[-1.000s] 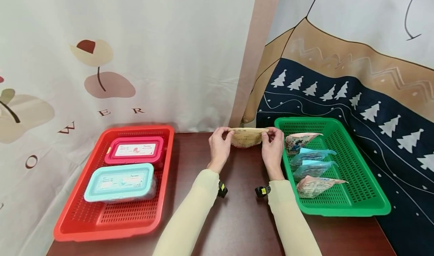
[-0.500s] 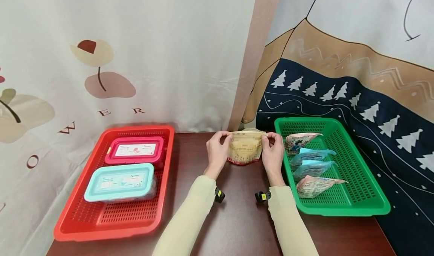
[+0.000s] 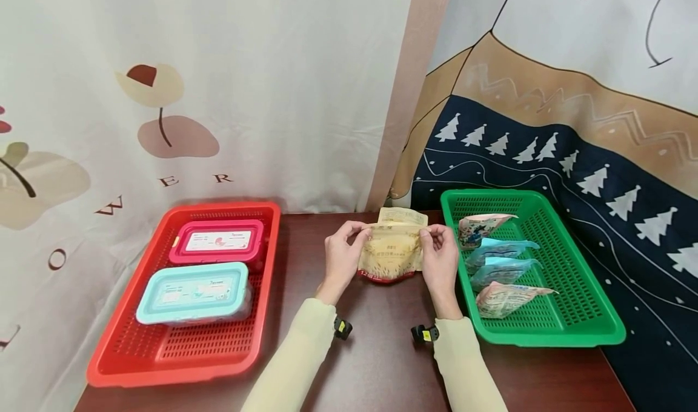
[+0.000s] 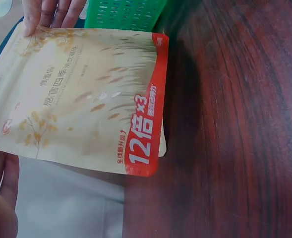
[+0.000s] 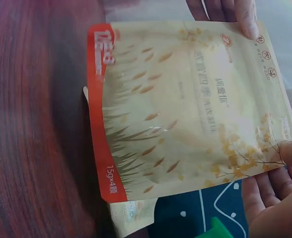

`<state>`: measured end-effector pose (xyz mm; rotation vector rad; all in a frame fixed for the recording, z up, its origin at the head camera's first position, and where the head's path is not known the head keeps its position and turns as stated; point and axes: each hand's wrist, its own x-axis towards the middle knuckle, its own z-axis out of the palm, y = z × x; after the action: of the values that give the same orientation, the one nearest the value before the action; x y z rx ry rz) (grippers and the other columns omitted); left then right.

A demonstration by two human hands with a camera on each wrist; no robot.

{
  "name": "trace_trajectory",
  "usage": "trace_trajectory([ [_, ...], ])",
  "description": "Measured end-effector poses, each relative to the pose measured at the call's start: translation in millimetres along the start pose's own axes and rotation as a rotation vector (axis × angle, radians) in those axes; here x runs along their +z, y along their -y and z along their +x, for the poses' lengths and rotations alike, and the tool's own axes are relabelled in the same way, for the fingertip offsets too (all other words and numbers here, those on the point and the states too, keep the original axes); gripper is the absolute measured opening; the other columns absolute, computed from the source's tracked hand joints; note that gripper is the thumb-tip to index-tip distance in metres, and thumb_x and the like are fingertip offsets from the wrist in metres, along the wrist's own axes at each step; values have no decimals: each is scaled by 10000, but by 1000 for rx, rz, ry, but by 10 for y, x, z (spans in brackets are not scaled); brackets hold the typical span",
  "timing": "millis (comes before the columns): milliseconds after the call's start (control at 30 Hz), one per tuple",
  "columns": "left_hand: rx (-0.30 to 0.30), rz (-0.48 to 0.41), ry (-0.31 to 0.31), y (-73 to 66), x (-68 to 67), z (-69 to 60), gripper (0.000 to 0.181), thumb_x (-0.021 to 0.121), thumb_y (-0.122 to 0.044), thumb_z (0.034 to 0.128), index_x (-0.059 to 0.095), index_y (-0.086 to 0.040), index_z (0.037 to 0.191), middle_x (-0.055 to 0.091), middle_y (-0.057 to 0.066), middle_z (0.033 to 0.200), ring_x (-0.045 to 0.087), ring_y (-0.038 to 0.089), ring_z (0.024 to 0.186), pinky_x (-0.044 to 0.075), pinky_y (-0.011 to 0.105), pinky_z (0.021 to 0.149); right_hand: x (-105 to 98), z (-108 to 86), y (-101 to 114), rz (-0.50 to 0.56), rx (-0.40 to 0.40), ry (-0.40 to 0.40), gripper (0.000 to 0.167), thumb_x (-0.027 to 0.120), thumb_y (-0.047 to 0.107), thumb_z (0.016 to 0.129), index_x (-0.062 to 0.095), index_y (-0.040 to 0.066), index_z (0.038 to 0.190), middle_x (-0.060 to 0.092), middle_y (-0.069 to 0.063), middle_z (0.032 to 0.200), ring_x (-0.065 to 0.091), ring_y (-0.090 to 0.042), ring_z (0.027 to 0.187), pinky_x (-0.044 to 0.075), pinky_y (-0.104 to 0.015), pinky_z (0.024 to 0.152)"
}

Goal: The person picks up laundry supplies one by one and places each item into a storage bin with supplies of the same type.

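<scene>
Both hands hold a cream pouch point(image 3: 389, 253) with a red bottom band and printed grass and leaves, above the brown table. My left hand point(image 3: 345, 260) pinches its upper left corner between thumb and fingers. At the upper right corner my right hand point(image 3: 440, 266) pinches it the same way. The printed front of the pouch point(image 4: 76, 94) fills much of the left wrist view. Behind it a second cream pouch point(image 3: 403, 216) shows above its top edge, mostly hidden; the right wrist view catches a corner of this rear pouch point(image 5: 132, 217).
To the left a red basket point(image 3: 218, 372) holds a pink-lidded box point(image 3: 218, 241) and a blue-lidded box point(image 3: 191, 294). The green basket point(image 3: 589, 279) to the right has several pouches point(image 3: 504, 271) standing in a row. Printed curtains point(image 3: 305, 97) hang behind the table.
Both hands have drawn toward the person with the pouch, and its front has turned into view. The rear pouch has come into sight behind it. The baskets stay put.
</scene>
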<state>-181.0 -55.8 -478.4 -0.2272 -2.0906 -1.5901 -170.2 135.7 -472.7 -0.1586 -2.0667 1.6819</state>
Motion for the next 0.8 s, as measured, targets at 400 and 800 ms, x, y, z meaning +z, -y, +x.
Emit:
trace_trajectory([
  [400, -10, -20, -2, -208, -126, -66, 93, 794, -143, 924, 764, -65, 966, 782, 26, 878, 739, 157, 865, 538, 258, 791, -105, -99, 229, 51, -26, 15, 243, 688, 139, 1012, 684, -48, 1167, 692, -197, 1063, 622, -47, 909, 488, -131, 838],
  [800, 31, -144, 29, -497, -163, -55, 76, 806, -95, 902, 782, -44, 953, 782, 56, 887, 728, 160, 800, 539, 201, 733, -318, -128, 444, 95, -96, 14, 202, 681, 95, 1007, 686, -88, 1094, 682, -57, 1025, 649, -69, 893, 522, -146, 808],
])
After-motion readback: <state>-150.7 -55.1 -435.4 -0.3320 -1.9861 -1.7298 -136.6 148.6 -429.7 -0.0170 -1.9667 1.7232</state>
